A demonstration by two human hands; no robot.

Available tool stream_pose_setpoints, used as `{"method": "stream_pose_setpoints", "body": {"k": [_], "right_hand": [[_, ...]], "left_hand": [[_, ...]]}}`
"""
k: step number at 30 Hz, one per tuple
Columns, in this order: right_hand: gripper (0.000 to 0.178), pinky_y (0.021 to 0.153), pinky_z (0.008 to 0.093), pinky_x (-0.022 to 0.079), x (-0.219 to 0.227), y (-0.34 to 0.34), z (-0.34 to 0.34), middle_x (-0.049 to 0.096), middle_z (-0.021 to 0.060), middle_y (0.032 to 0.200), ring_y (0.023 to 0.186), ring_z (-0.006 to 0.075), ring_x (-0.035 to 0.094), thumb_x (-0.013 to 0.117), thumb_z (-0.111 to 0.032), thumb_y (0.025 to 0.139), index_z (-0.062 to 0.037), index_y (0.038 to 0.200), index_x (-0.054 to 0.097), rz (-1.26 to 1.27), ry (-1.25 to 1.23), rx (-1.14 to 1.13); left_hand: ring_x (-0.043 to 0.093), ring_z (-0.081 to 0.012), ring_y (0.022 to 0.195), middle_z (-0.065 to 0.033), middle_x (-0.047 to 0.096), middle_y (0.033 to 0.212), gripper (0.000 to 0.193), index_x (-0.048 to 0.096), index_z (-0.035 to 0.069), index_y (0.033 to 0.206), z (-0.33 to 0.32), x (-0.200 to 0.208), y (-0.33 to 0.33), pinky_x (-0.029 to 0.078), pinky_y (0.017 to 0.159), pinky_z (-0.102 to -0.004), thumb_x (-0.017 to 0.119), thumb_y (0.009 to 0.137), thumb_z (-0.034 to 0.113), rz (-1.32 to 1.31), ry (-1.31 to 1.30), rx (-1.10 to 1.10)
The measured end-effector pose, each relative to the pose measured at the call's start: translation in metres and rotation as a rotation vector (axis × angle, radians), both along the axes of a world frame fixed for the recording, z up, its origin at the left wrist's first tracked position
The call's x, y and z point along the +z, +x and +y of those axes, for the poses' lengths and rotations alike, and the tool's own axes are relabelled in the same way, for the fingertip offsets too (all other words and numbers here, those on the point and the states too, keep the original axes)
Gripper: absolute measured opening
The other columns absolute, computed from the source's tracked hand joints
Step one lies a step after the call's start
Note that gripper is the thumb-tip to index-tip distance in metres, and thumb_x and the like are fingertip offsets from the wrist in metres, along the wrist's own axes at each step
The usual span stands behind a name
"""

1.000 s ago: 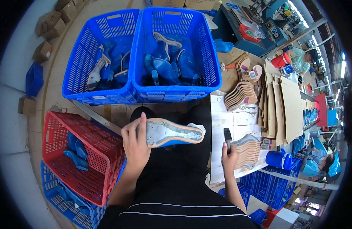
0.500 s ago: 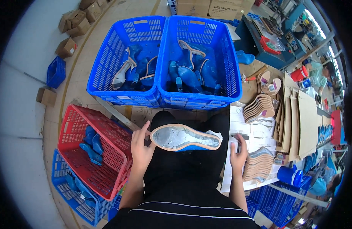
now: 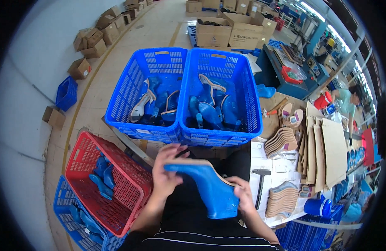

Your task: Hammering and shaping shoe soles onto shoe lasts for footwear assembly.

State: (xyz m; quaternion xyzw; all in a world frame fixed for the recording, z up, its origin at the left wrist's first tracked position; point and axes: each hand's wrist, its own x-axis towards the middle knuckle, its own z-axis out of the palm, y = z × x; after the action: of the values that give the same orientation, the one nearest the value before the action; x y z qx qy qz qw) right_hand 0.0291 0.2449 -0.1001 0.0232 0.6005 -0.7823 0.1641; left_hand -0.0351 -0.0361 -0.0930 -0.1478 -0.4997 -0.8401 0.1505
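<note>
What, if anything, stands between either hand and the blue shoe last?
Nothing visible. The right hand grips the blue shoe last at its heel end; the left hand, blurred, is at the toe end, contact unclear. The hammer lies to the right, not between.

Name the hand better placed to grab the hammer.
Probably the right hand: it is nearer the hammer, though it holds the blue shoe last at its heel. The left hand is farther, by the toe.

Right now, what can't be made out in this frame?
All in the head view:
- Left hand: fingers blurred.
- Blue shoe last: far side turned away.
- Lower blue crate: partly covered by red crate.
- Open carton: dark contents too small to identify.
</note>
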Motion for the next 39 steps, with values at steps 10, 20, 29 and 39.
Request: {"method": "stream_pose_setpoints", "body": {"k": [10, 20, 29, 39], "right_hand": [[0.074, 0.075, 0.0359, 0.062, -0.008, -0.03, -0.051, 0.076, 0.0184, 0.096, 0.079, 0.0261, 0.076, 0.035, -0.062, 0.113, 0.0045, 0.134, 0.059, -0.388, -0.141, 0.168], [0.054, 0.107, 0.0521, 0.047, -0.053, -0.036, -0.021, 0.068, 0.0255, 0.13, 0.121, 0.0455, 0.063, 0.069, -0.039, 0.102, -0.0049, 0.143, 0.063, 0.575, 1.258, 0.016], [0.038, 0.079, 0.0462, 0.058, -0.068, -0.011, -0.05, 0.073, 0.026, 0.107, 0.09, 0.0428, 0.073, 0.072, -0.032, 0.102, -0.0063, 0.13, 0.071, 0.548, 1.262, 0.085], [0.04, 0.079, 0.0428, 0.058, -0.083, -0.022, -0.056, 0.076, 0.0259, 0.112, 0.09, 0.0389, 0.076, 0.057, -0.026, 0.111, -0.0082, 0.147, 0.06, 0.464, 1.259, 0.129]], "left_hand": [[0.073, -0.0457, 0.112, -0.0256, 0.067, 0.136, 0.044, 0.054, 0.001, 0.139, -0.024, -0.002, -0.061, 0.065, 0.092, -0.0578, 0.066, 0.108, 0.03, -0.431, 0.338, 0.017], [0.065, -0.0147, 0.113, -0.007, 0.07, 0.127, 0.045, 0.062, 0.0, 0.14, -0.168, -0.012, -0.171, 0.051, 0.101, -0.0298, 0.074, 0.105, 0.025, -0.193, 0.053, 0.778], [0.058, -0.0445, 0.14, -0.0286, 0.06, 0.148, 0.049, 0.052, 0.001, 0.139, -0.234, -0.131, -0.253, 0.046, 0.116, -0.0474, 0.075, 0.1, 0.021, -0.196, -0.541, 0.987], [0.054, -0.0438, 0.14, -0.0233, 0.063, 0.146, 0.03, 0.069, 0.004, 0.124, -0.258, -0.082, -0.135, 0.042, 0.119, -0.0482, 0.074, 0.099, 0.018, -0.181, -0.706, 1.065]]}}
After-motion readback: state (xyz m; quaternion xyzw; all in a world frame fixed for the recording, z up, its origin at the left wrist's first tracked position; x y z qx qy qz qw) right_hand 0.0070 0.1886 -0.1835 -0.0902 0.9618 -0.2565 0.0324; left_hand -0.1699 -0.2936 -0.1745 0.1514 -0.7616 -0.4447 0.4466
